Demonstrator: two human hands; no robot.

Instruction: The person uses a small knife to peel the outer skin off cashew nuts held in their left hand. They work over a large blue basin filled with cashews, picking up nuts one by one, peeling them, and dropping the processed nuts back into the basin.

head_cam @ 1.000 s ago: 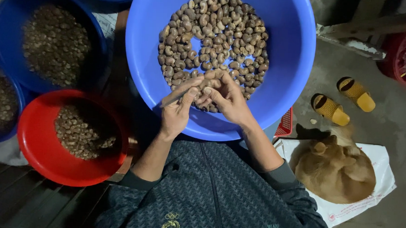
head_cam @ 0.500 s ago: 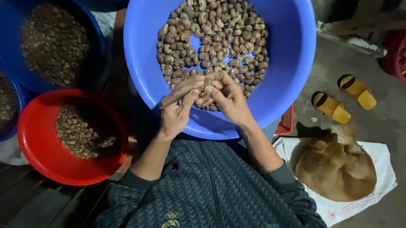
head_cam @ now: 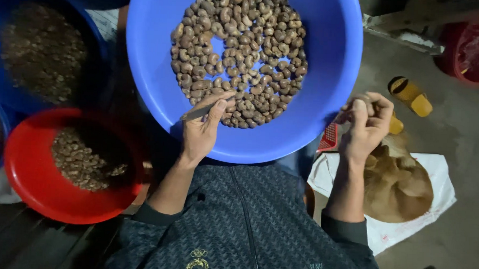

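Note:
A large blue basin [head_cam: 326,79] rests over my lap, holding a heap of brown cashew nuts [head_cam: 242,55]. My left hand [head_cam: 202,130] rests on the basin's near rim and grips a thin metal pick [head_cam: 198,112] between thumb and fingers, its tip by the nuts. My right hand [head_cam: 368,126] is outside the basin, to its right, above a pile of tan shells [head_cam: 399,182]. Its fingers are curled closed, seemingly around something small that I cannot make out.
A red basin [head_cam: 31,180] of small peeled pieces sits at my left, with darker blue basins [head_cam: 2,84] of similar material behind it. The shell pile lies on a white sack [head_cam: 406,230]. A yellow sandal [head_cam: 410,95], a small red crate [head_cam: 328,136] and a red tub [head_cam: 468,52] lie right.
Both hands were together over the nuts at the basin's near edge. My right hand has swung out right over the shell pile; the left stays at the rim with the pick.

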